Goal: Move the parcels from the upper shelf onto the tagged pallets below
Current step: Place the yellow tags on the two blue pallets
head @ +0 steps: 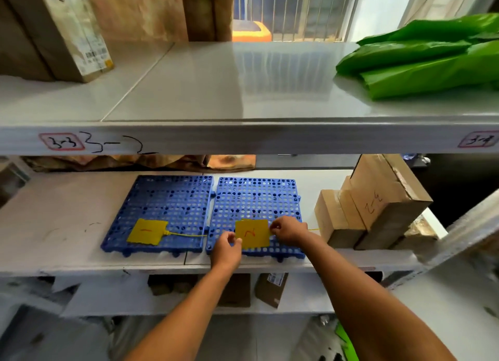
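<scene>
Grey metal shelving: your left hand (pixel 227 246) and right hand (pixel 286 229) pinch the yellow square tag (pixel 252 234) on the right blue perforated plastic pallet (pixel 256 198). Prep step, likely. Green plastic-wrapped parcels (pixel 421 58) wait on the upper shelf (pixel 216 90); release, reach up.

The upper shelf edge (pixel 243 139) bore a red-framed sticker (pixel 61 141) reading "3-3" beside handwritten "3-2". The left tag (pixel 147 231) showed "1", the right tag (pixel 252 234) "2". A box (pixel 383 196) carried "2-6"; other labels were unreadable.
</scene>
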Demonstrator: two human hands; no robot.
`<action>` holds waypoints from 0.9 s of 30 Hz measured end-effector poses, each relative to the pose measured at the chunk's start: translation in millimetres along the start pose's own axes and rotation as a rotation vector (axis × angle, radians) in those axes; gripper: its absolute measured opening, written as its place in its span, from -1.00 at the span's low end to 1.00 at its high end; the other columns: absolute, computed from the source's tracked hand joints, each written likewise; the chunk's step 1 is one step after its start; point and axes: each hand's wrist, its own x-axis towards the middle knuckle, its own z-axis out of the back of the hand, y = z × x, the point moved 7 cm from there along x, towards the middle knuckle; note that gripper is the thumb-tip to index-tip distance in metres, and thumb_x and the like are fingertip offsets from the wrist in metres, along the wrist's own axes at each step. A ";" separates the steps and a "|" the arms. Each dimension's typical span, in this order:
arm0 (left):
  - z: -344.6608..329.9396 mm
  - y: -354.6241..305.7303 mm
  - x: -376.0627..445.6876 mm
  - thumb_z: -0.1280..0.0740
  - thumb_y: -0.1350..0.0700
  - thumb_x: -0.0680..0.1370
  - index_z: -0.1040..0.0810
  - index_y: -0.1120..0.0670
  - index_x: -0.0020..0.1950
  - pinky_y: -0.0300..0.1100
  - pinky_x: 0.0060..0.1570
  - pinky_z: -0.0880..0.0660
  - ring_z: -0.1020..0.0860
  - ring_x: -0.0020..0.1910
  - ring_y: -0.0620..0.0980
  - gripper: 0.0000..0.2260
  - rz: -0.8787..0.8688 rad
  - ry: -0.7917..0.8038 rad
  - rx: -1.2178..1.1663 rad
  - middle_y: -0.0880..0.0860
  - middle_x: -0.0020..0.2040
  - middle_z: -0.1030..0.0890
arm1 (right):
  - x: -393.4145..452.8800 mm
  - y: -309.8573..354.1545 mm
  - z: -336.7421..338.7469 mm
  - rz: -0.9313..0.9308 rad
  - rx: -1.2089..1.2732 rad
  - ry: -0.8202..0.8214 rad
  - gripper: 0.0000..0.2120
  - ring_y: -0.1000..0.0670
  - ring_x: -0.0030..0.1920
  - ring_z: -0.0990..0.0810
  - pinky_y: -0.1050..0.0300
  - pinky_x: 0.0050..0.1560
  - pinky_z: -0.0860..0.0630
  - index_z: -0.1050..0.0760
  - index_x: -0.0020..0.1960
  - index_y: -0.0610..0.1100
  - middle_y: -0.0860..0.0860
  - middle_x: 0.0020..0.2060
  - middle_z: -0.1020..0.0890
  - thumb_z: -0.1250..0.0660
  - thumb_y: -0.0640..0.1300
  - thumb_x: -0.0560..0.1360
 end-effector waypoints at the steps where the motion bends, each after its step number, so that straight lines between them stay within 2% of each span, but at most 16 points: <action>1: -2.9 3.7 1.6 -0.33 0.07 0.66 -0.54 0.09 0.33 0.11 0.15 -0.63 -0.60 0.16 0.09 -0.74 0.002 0.026 0.005 0.05 0.25 -0.60 | 1.5 0.5 -3.1 0.001 -0.014 -0.011 -0.70 -0.10 0.30 -0.55 -0.13 0.37 -0.37 -0.58 0.35 0.06 0.02 0.28 -0.64 -0.18 0.00 0.71; 4: -7.6 8.2 3.0 -0.32 0.07 0.66 -0.50 0.09 0.40 0.11 0.18 -0.61 -0.59 0.22 0.10 -0.69 -0.017 0.059 0.012 0.07 0.34 -0.57 | 1.4 -2.0 -4.8 -0.003 -0.030 -0.084 -0.73 -0.09 0.25 -0.59 -0.13 0.33 -0.41 -0.62 0.28 0.08 0.04 0.21 -0.68 -0.20 0.00 0.69; 8: -7.2 6.6 -0.2 -0.31 0.07 0.66 -0.50 0.08 0.39 0.11 0.15 -0.62 -0.61 0.16 0.10 -0.70 -0.027 0.050 0.034 0.07 0.33 -0.57 | -6.3 -6.4 3.3 -0.024 0.035 -0.187 -0.75 -0.09 0.26 -0.59 -0.12 0.30 -0.44 -0.60 0.28 0.04 0.04 0.24 -0.66 -0.22 -0.02 0.69; 14: 1.8 -5.7 -11.0 -0.29 0.03 0.67 -0.49 0.09 0.38 0.12 0.16 -0.62 -0.62 0.13 0.11 -0.70 -0.017 0.043 0.067 0.07 0.32 -0.54 | -20.6 -4.3 9.0 0.011 0.181 -0.145 -0.75 -0.11 0.20 -0.62 -0.17 0.28 -0.55 -0.57 0.30 -0.09 -0.05 0.21 -0.66 -0.23 -0.07 0.69; 18: 22.6 -24.1 -23.6 -0.24 0.01 0.69 -0.51 0.05 0.36 0.00 0.15 -0.59 -0.60 0.12 0.05 -0.72 -0.031 0.021 0.038 0.05 0.31 -0.57 | -32.8 5.3 19.1 0.036 0.287 -0.134 -0.71 -0.16 0.09 -0.63 -0.10 0.16 -0.55 -0.55 0.16 -0.18 -0.14 0.08 -0.66 -0.16 -0.01 0.72; 21: 48.1 -49.1 -33.4 -0.21 0.03 0.70 -0.59 0.00 0.22 -0.08 0.22 -0.50 -0.54 0.11 0.02 -0.80 -0.089 -0.007 -0.001 0.07 0.24 -0.60 | -46.4 27.1 38.3 0.070 0.359 -0.195 -0.64 -0.16 0.02 -0.58 -0.08 0.17 -0.51 -0.46 0.00 -0.16 -0.14 -0.01 -0.60 -0.05 0.06 0.74; 22: 55.9 -57.5 -35.8 -0.20 0.03 0.70 -0.60 0.03 0.25 -0.10 0.22 -0.47 -0.55 0.14 0.04 -0.76 -0.108 -0.015 -0.022 0.09 0.27 -0.61 | -50.0 37.7 43.2 0.096 0.369 -0.207 -0.62 -0.15 0.05 -0.57 -0.05 0.22 -0.51 -0.48 0.03 -0.15 -0.12 0.03 -0.60 -0.03 0.09 0.74; 24: 76.4 -73.7 -43.7 -0.17 -0.02 0.71 -0.55 0.09 0.40 -0.17 0.20 -0.41 -0.55 0.31 0.08 -0.65 -0.138 -0.032 -0.075 0.09 0.38 -0.58 | -60.8 71.0 54.4 0.174 0.349 -0.228 -0.56 -0.16 0.26 -0.58 0.09 0.26 -0.43 -0.53 0.29 -0.13 -0.10 0.23 -0.62 -0.02 0.12 0.74; 25: 87.2 -81.5 -47.9 -0.16 -0.05 0.72 -0.54 0.09 0.43 -0.18 0.20 -0.39 -0.53 0.36 0.08 -0.62 -0.158 -0.040 -0.098 0.08 0.40 -0.57 | -67.3 91.9 58.7 0.225 0.333 -0.242 -0.55 -0.16 0.31 -0.57 0.08 0.24 -0.42 -0.51 0.38 -0.11 -0.10 0.30 -0.61 -0.02 0.13 0.74; 27: 112.1 -96.6 -52.4 -0.12 -0.07 0.72 -0.58 0.06 0.39 -0.15 0.22 -0.43 -0.55 0.33 0.05 -0.62 -0.215 -0.062 -0.149 0.06 0.37 -0.59 | -81.0 137.5 66.2 0.351 0.294 -0.276 -0.58 -0.18 0.28 -0.59 0.05 0.16 -0.45 -0.52 0.31 -0.08 -0.12 0.25 -0.64 -0.03 0.13 0.73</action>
